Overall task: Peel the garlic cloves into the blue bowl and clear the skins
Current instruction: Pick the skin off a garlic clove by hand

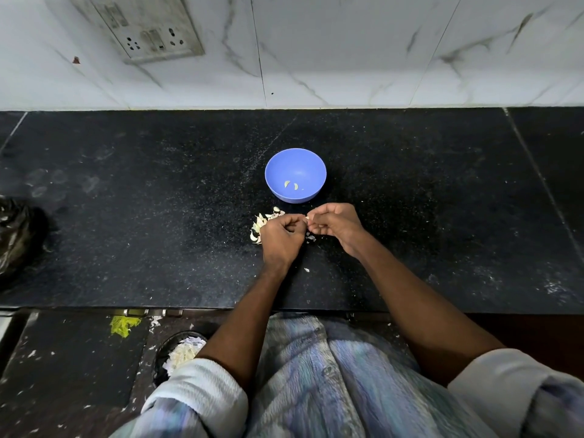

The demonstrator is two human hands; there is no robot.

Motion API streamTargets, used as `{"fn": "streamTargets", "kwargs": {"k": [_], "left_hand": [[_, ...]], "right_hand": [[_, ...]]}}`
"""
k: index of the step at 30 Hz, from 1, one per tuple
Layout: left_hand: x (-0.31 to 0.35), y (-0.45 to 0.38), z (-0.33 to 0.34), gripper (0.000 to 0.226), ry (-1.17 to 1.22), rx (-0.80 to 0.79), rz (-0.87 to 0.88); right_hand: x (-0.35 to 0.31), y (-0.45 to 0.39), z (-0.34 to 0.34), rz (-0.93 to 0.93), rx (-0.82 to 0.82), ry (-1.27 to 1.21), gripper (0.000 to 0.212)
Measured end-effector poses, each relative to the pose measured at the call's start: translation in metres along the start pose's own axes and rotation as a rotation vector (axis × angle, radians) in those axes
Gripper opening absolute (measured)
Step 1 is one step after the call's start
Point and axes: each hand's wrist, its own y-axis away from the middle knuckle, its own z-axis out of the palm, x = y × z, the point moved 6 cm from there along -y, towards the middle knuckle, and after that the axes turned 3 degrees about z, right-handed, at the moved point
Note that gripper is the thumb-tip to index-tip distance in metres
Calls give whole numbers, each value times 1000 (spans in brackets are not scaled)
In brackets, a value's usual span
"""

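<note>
A blue bowl [295,174] stands on the black counter with two peeled garlic cloves [291,185] lying inside it. Just in front of the bowl my left hand [282,236] and my right hand [335,225] meet, fingers curled, and pinch one small garlic clove [307,218] between their fingertips. A pile of unpeeled cloves and loose skins [261,223] lies on the counter to the left of my left hand, partly hidden by it. A few skin scraps [311,238] lie under my hands, and one more scrap [306,270] sits nearer the counter's front edge.
A black plastic bag [17,235] sits at the counter's left edge. The marble wall with a switch panel [148,26] rises behind. On the floor below left a dark container [181,350] holds white skins, with more scraps scattered around.
</note>
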Motion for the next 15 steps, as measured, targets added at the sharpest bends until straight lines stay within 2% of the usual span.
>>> {"fn": "streamTargets", "kwargs": {"k": [9,12,15], "left_hand": [[7,-1,-1,13,-84,22,72],[6,-1,-2,16,-84,34,67],[6,-1,-5,15,-68,42,44]], "right_hand": [[3,-4,2,5,7,-2,12],[5,-5,5,33,-15,-24,7],[7,-6,6,62,-25,-57,11]]}}
